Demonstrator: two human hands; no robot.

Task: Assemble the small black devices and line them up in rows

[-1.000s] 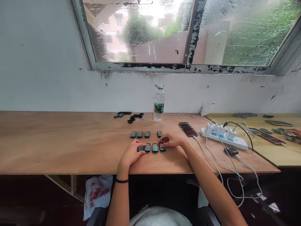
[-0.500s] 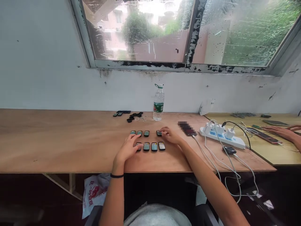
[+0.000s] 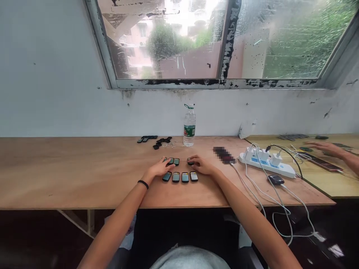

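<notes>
Now both hands lie flat on the bench (image 3: 70, 175) over two rows of small dark devices. The left hand (image 3: 158, 169) covers the left end of the far row (image 3: 174, 161), fingers spread and loose, gripping nothing. The right hand (image 3: 202, 166) rests its fingertips on the lone device (image 3: 190, 162) at that row's right end; whether it pinches it, I cannot tell. Just nearer than both hands runs the near row (image 3: 180, 176), four devices side by side and untouched.

Risk, as I judge it: a wrist dragging back could knock the near row askew, since it sits right under the palms.

Count: four devices near; in the far row two show beside the left hand, one under the right, any more hidden. One bottle (image 3: 189, 126) stands beyond the hands, one power strip (image 3: 266, 163) off to the right hand's side
</notes>
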